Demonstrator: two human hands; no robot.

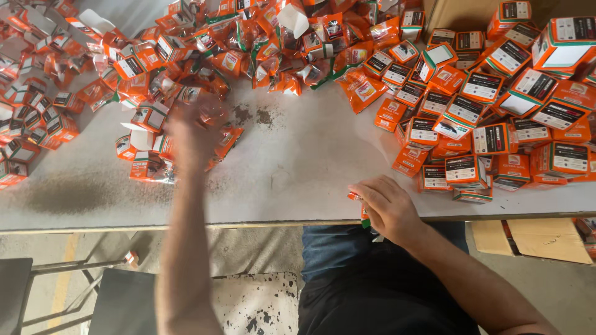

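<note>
Reaching up the frame's left, your blurred left hand (pixel 194 133) meets flat orange packs (pixel 149 149), grip unclear; your right hand (pixel 388 208) pinches a box (pixel 363 211) at the table (pixel 298 180) edge.

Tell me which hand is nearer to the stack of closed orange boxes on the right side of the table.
Right. The right hand rests at the table's near edge, just left of the closed orange boxes; the left hand is far left, among flattened cartons.

Blurred left hand (pixel 197 133) among flat orange cartons (pixel 149 139); right hand (pixel 388 208) gripping an orange box (pixel 360 205).
</note>
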